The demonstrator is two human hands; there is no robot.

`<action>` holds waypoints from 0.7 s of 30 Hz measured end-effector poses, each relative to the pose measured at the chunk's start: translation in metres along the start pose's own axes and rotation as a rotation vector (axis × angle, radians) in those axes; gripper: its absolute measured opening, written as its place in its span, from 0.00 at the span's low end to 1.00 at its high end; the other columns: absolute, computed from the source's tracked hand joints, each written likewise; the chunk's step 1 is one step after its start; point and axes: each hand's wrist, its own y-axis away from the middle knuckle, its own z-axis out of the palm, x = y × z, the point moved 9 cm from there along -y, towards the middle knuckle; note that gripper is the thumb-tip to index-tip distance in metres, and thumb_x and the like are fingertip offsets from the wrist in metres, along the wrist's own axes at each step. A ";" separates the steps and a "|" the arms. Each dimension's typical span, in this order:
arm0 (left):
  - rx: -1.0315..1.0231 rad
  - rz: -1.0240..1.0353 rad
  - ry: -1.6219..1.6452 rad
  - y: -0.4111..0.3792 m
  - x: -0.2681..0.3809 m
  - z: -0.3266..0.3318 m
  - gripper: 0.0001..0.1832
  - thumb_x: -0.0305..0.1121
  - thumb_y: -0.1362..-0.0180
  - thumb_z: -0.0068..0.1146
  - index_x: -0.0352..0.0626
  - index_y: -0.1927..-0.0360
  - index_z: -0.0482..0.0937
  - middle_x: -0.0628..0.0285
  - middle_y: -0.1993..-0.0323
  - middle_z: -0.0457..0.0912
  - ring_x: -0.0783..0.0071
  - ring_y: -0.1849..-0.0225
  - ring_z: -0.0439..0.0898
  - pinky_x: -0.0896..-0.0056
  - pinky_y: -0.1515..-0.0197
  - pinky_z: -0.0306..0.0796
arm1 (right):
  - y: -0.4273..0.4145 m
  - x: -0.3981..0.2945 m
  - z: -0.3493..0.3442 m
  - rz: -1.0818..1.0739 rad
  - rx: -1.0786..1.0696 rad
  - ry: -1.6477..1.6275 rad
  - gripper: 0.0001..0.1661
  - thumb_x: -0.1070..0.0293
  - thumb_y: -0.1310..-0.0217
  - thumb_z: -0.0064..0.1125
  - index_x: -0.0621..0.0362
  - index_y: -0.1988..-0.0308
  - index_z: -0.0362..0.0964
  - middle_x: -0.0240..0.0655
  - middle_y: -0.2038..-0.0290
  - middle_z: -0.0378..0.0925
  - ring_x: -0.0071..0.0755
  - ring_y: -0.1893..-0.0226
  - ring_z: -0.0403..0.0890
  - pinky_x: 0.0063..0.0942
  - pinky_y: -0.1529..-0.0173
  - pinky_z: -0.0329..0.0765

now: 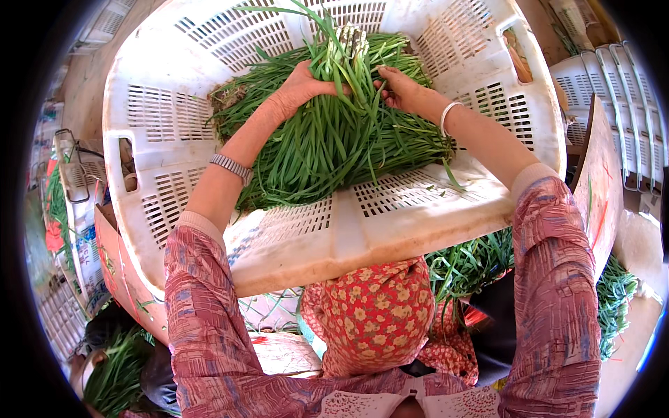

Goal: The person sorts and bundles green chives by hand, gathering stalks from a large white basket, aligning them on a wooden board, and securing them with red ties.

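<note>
A large white plastic crate (366,230) tilts in front of me, holding a heap of green garlic chives (313,162). My left hand (309,86) grips a bunch of chives (349,78) from the left, its thumb across the leaves and its other fingers partly hidden. The bunch's pale, soil-stained stem ends point away from me, and its leaves fan out towards me. Against the bunch's right side, my right hand (402,91) has curled fingers, with a few thin leaves between thumb and fingertips.
Below the crate is a red floral cloth (373,313) over my lap. More chives (473,261) lie beyond it at right, with others at the lower left (117,371). Boards (596,183) flank the crate. White crates with metal handles (616,104) stand at right.
</note>
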 end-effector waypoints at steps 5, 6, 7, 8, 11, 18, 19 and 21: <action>0.008 -0.003 -0.041 -0.001 0.000 0.001 0.23 0.37 0.53 0.72 0.44 0.52 0.81 0.64 0.61 0.85 0.75 0.55 0.81 0.66 0.44 0.70 | 0.013 -0.032 0.010 -0.217 -0.045 0.127 0.19 0.53 0.28 0.47 0.52 0.46 0.63 0.27 0.63 0.72 0.22 0.77 0.67 0.23 0.78 0.65; 0.021 0.011 -0.029 -0.001 0.001 0.000 0.23 0.37 0.53 0.72 0.43 0.52 0.81 0.65 0.60 0.85 0.75 0.55 0.80 0.66 0.44 0.70 | 0.019 -0.038 0.015 -0.290 -0.036 0.126 0.17 0.55 0.29 0.49 0.54 0.51 0.64 0.28 0.65 0.72 0.23 0.77 0.69 0.24 0.78 0.66; 0.034 0.025 -0.017 -0.001 0.002 0.000 0.24 0.38 0.53 0.72 0.43 0.52 0.81 0.65 0.60 0.85 0.75 0.55 0.80 0.66 0.44 0.71 | 0.022 -0.042 0.018 -0.289 -0.038 0.125 0.17 0.55 0.29 0.49 0.54 0.51 0.64 0.28 0.65 0.72 0.23 0.77 0.69 0.24 0.78 0.66; 0.034 0.023 -0.018 -0.003 0.003 0.000 0.24 0.38 0.53 0.72 0.43 0.52 0.81 0.65 0.60 0.85 0.75 0.55 0.80 0.66 0.44 0.71 | 0.031 -0.060 0.025 -0.454 -0.066 0.202 0.16 0.55 0.30 0.49 0.55 0.53 0.65 0.28 0.67 0.72 0.23 0.77 0.69 0.24 0.78 0.67; 0.109 0.022 -0.119 -0.004 0.002 -0.009 0.24 0.37 0.54 0.73 0.43 0.52 0.81 0.64 0.59 0.84 0.75 0.54 0.80 0.65 0.44 0.71 | 0.062 -0.098 0.049 -0.730 -0.125 0.283 0.15 0.56 0.31 0.50 0.56 0.57 0.66 0.30 0.71 0.72 0.23 0.78 0.70 0.24 0.76 0.68; 0.034 0.088 0.037 -0.001 0.013 -0.016 0.29 0.35 0.55 0.74 0.42 0.48 0.78 0.64 0.56 0.84 0.74 0.52 0.80 0.66 0.42 0.70 | 0.083 -0.120 0.072 -0.640 -0.228 0.217 0.26 0.52 0.33 0.54 0.59 0.46 0.64 0.37 0.59 0.74 0.29 0.62 0.78 0.29 0.61 0.78; 0.019 0.093 0.033 -0.003 0.022 -0.012 0.29 0.35 0.55 0.74 0.42 0.48 0.78 0.64 0.56 0.84 0.74 0.52 0.80 0.66 0.42 0.70 | 0.082 -0.127 0.065 -0.647 -0.214 0.211 0.26 0.52 0.33 0.54 0.59 0.46 0.64 0.37 0.59 0.74 0.29 0.62 0.78 0.29 0.61 0.78; 0.128 0.048 0.082 -0.005 0.037 -0.017 0.30 0.35 0.57 0.74 0.43 0.47 0.78 0.63 0.57 0.84 0.70 0.51 0.79 0.63 0.40 0.68 | 0.086 -0.140 0.058 -0.686 -0.234 0.207 0.30 0.46 0.35 0.54 0.56 0.44 0.64 0.34 0.65 0.74 0.27 0.65 0.75 0.29 0.59 0.76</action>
